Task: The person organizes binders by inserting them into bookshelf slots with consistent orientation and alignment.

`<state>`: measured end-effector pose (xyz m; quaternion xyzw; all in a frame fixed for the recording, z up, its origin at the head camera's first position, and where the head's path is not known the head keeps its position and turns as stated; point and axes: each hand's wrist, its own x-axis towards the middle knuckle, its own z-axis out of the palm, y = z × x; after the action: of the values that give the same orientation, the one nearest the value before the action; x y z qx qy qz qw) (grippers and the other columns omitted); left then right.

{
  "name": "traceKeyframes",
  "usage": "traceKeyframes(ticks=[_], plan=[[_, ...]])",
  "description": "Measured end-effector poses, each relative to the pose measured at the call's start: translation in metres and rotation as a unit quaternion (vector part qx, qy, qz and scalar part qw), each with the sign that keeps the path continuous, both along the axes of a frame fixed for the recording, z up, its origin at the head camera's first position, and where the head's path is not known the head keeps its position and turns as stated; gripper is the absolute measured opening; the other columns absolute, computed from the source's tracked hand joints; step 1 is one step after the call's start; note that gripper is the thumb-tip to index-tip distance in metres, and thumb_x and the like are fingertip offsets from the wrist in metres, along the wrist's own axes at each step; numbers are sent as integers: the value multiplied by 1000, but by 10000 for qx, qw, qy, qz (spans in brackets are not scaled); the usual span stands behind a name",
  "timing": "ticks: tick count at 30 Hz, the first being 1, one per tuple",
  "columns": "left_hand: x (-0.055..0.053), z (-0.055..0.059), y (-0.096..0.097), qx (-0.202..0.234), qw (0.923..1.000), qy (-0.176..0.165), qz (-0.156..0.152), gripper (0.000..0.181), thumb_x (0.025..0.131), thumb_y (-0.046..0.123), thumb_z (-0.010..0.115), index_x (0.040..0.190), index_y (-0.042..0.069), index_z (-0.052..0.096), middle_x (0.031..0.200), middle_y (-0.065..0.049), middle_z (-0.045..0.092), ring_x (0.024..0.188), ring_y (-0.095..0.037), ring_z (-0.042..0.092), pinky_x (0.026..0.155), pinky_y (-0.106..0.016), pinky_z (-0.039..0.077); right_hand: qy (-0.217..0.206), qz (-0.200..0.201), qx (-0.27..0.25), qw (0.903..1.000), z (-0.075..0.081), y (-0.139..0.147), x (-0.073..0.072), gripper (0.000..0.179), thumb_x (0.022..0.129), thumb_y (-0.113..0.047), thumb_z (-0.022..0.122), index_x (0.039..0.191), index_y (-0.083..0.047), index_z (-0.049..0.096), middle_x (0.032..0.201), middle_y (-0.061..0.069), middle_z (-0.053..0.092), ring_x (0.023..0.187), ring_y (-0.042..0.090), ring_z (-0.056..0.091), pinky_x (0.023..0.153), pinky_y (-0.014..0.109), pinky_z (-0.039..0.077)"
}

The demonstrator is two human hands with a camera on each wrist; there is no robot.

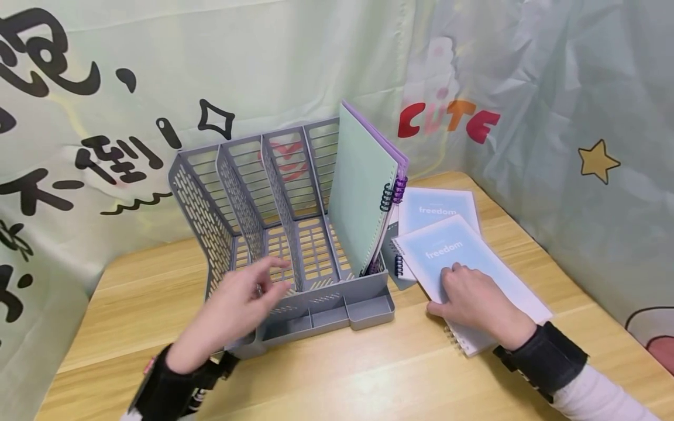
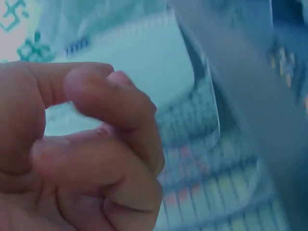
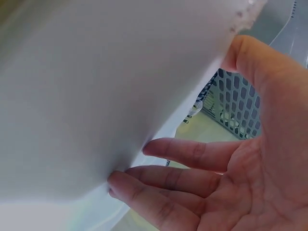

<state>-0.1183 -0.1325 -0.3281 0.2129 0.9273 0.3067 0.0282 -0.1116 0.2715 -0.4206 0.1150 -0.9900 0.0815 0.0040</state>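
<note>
A grey rack [image 1: 344,290] with upright dividers stands on the table. In its rightmost slot lean a pale green spiral notebook [image 1: 360,181] and a purple one [image 1: 388,143] behind it. My left hand [image 1: 239,298] hovers over the rack's front left part, fingers loosely bent and holding nothing; the left wrist view shows the same hand [image 2: 106,159]. At the right, my right hand [image 1: 476,298] grips a light blue "freedom" spiral notebook [image 1: 429,266] near its bound edge. In the right wrist view, fingertips touch its pale surface [image 3: 96,96] and the thumb meets the edge.
Another "freedom" notebook [image 1: 457,200] lies partly beneath the gripped one. A dark grey-green cover [image 1: 392,266] shows beside the rack. Shallow compartments [image 1: 371,310] run along the rack's front. The wooden table [image 1: 337,380] meets a printed cloth [image 1: 526,146] behind and at the right.
</note>
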Motion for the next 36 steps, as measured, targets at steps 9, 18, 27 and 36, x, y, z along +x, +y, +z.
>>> traceKeyframes(ticks=[9,18,27,36], plan=[[-30,8,-78,169,9914,-303,1263,33,110,36,61,126,8,57,75,-4,61,57,-15,54,50,-31,44,45,100,42,9999,0,-1,-2,50,81,-42,86,88,1,63,72,6,53,62,19,48,53,33,40],[-58,-16,-120,61,9800,-817,1814,75,109,58,52,155,1,35,74,-5,61,58,-23,60,55,-34,46,-228,92,-17,9997,4,-5,-7,46,82,-39,84,89,2,63,71,5,52,62,19,48,55,31,39],[-71,-38,-121,-152,9798,-1095,1669,87,111,53,52,164,-8,19,80,-11,67,62,-23,65,59,-35,51,-347,111,-34,9993,7,-7,-8,48,84,-40,84,93,3,63,72,5,53,62,19,49,55,31,41],[-72,-52,-121,-535,9782,-1490,1342,69,117,32,40,164,-14,18,137,-45,57,104,-43,69,73,-40,54,-453,125,-105,9988,6,-5,-7,47,90,-37,79,107,4,63,79,7,55,66,20,51,56,33,44]])
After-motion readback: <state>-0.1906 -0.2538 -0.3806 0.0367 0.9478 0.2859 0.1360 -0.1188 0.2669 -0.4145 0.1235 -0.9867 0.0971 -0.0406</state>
